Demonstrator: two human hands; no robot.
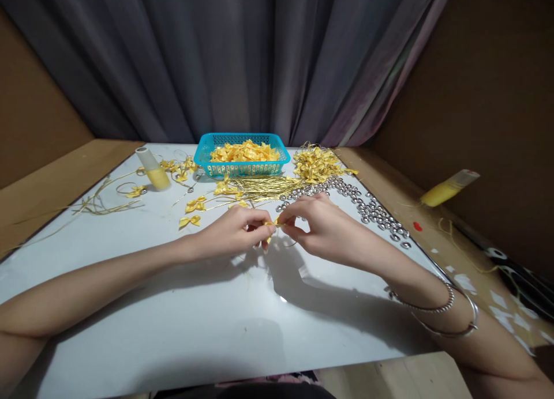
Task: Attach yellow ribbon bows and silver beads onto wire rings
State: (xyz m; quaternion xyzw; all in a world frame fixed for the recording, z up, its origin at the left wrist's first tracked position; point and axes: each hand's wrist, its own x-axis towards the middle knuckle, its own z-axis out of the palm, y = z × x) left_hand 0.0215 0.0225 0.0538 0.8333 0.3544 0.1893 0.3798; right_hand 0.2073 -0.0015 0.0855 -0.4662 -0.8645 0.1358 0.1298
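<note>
The left hand (239,232) grips a small, glossy yellow ribbon bow (269,238) from the left; the right hand (320,226) pinches its right edge, equally near; fingers hide its long axis.

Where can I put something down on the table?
The white table looks mostly bare between the left forearm and the near edge. Another patch lies between that forearm and the loose gold cords. Farther back and right it's crowded: blue basket, yellow bows, silver pieces.

Our left hand (236,232) and right hand (322,229) partly hide the yellow ribbon piece (269,238) between them; we see both arms (125,272) cut off at the view's edges
</note>
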